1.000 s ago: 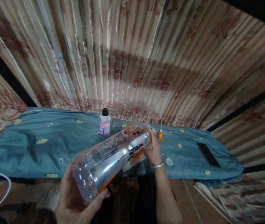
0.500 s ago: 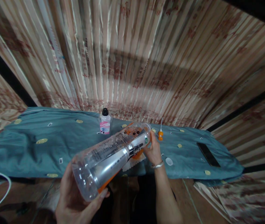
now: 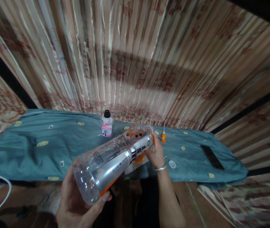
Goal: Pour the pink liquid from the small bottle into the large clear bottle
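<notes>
A large clear plastic bottle [image 3: 112, 164] with a silver and orange label lies tilted between my hands, its base toward me at the lower left. My left hand [image 3: 78, 202] is wrapped around the base end, thumb underneath. At the far upper end my right hand [image 3: 157, 152], wearing a silver bracelet [image 3: 160, 168], grips the bottle; most of its fingers are hidden behind the plastic. Below the bottle, part of an orange and white thing with a zigzag edge [image 3: 136, 166] shows on the cloth; I cannot make out what it is.
A small bottle with a black cap and pink label [image 3: 106, 125] stands on the green patterned cloth [image 3: 78, 142]. Beyond my right hand lies an orange-handled screwdriver [image 3: 163, 136]. A black phone [image 3: 212, 157] lies at the right. Striped curtains [image 3: 130, 57] hang behind; a white cable [image 3: 8, 186] loops lower left.
</notes>
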Available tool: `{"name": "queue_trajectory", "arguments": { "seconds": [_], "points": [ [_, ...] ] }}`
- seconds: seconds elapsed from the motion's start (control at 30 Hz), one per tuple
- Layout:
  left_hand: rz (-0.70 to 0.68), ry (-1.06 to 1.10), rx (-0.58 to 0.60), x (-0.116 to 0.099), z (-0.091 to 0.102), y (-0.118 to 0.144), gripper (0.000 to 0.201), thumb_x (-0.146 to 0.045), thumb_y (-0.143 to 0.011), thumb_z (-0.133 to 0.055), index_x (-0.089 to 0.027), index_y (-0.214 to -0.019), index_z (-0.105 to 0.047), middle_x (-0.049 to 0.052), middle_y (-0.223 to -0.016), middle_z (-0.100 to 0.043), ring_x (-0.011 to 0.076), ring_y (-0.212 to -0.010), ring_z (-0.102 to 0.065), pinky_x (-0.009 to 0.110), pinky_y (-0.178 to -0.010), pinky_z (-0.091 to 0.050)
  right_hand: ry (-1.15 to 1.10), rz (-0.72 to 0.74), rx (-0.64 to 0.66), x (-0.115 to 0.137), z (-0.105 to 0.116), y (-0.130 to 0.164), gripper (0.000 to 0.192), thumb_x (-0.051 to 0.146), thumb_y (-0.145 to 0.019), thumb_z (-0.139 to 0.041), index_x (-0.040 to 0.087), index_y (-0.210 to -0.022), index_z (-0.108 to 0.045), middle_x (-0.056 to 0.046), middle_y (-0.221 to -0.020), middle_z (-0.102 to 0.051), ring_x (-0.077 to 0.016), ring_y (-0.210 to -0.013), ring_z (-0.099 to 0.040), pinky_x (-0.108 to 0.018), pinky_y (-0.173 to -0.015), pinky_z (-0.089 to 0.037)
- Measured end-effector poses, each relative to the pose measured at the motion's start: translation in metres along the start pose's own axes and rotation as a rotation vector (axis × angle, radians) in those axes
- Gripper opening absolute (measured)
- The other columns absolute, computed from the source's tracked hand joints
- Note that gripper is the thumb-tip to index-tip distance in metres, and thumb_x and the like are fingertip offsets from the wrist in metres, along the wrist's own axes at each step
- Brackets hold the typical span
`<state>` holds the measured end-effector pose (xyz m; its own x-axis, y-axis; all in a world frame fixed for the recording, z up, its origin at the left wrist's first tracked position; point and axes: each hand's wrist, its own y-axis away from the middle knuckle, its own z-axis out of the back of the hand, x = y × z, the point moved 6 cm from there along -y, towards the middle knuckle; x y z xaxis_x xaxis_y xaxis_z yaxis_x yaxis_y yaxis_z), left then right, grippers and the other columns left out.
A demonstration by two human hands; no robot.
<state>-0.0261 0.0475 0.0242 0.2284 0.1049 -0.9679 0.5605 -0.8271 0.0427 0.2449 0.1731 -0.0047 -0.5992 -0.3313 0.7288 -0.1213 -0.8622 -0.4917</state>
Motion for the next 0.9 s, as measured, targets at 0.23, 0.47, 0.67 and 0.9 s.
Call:
{"name": "queue_trajectory", "arguments": {
  "seconds": [0.23, 0.47, 0.67, 0.9],
  "points": [
    [0.04, 0.056, 0.02, 0.0016, 0.0003, -0.0013, 0.097, -0.026, -0.047, -0.095, -0.036, -0.137, -0.059, 0.001, -0.148, -0.058, 0.0391, -0.133, -0.054, 0.017, -0.055, -0.06, 0.008, -0.014, -0.001, -0.0005, 0.0003, -0.0005, 0.067, 0.044, -0.082, -0.066, 0.017, -0.14, -0.047, -0.014, -0.128, -0.07, -0.0303, -0.114, -0.069, -0.042, -0.095, -0.058],
    [0.049, 0.046, 0.006, -0.0009, -0.0006, -0.0002, 0.101, -0.026, -0.044, -0.095, -0.033, -0.138, -0.058, 0.001, -0.148, -0.059, 0.0425, -0.135, -0.052, 0.018, -0.051, -0.061, -0.001, -0.004, 0.002, 0.0029, 0.0012, -0.0011, 0.065, 0.041, -0.081, -0.068, 0.02, -0.139, -0.049, -0.011, -0.125, -0.071, -0.0293, -0.116, -0.068, -0.041, -0.096, -0.057],
    [0.06, 0.056, -0.007, 0.0004, -0.0002, -0.0003, 0.102, -0.024, -0.043, -0.095, -0.036, -0.138, -0.059, 0.001, -0.147, -0.059, 0.0434, -0.136, -0.051, 0.018, -0.05, -0.061, 0.002, -0.007, 0.001, 0.0012, 0.0007, -0.001, 0.066, 0.041, -0.081, -0.067, 0.019, -0.14, -0.048, -0.011, -0.125, -0.071, -0.0295, -0.114, -0.069, -0.042, -0.095, -0.058],
    [0.053, 0.049, 0.011, 0.0048, 0.0024, -0.0027, 0.102, -0.024, -0.042, -0.095, -0.034, -0.138, -0.059, 0.005, -0.145, -0.06, 0.045, -0.133, -0.053, 0.019, -0.049, -0.06, 0.007, -0.015, 0.0, 0.0011, 0.001, -0.0007, 0.067, 0.044, -0.08, -0.068, 0.019, -0.14, -0.048, -0.012, -0.126, -0.071, -0.0296, -0.115, -0.069, -0.041, -0.096, -0.057]
  ]
}}
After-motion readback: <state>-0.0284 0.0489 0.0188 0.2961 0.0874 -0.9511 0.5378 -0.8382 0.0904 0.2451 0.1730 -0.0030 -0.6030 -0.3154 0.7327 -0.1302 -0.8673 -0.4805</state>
